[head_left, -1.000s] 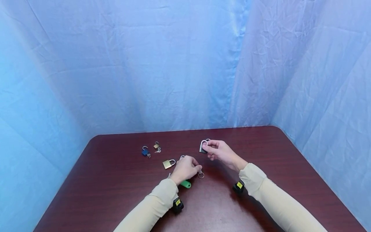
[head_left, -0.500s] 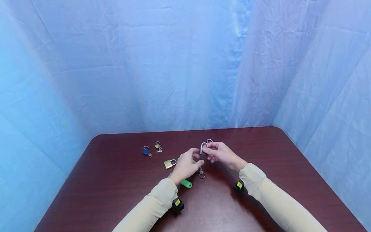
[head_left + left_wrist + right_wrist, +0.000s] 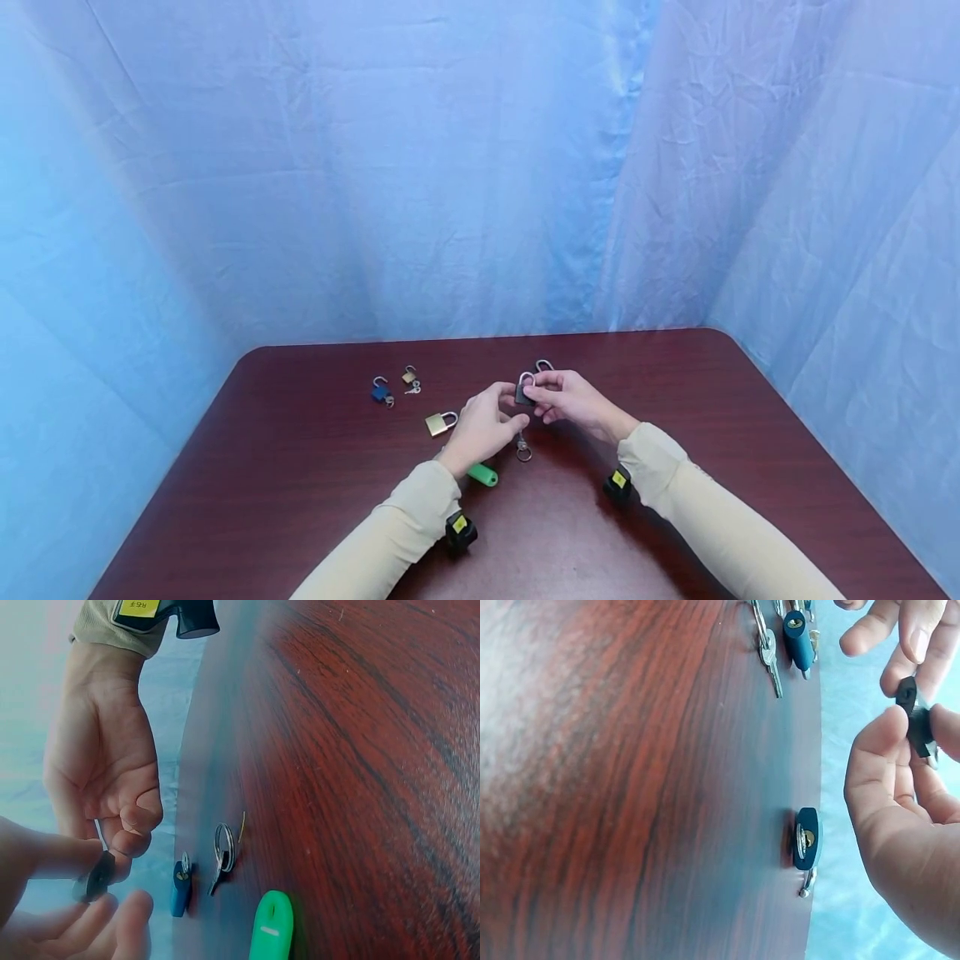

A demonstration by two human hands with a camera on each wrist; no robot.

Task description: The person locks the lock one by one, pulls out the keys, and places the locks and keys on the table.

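Padlock [image 3: 525, 392] raised off table [image 3: 675, 500], keyhole exposed for access: my right hand [image 3: 573, 400] pinches its body; left hand [image 3: 483, 425] fingers loosely curled, touching it.

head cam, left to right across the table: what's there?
blue padlock → small brass padlock → larger brass padlock → green key tag → left hand → dark padlock → right hand

Dark grey padlock [image 3: 524, 393], brass padlock [image 3: 435, 424], green tag [image 3: 483, 475], reddish-brown woodgrain table [image 3: 300, 467].
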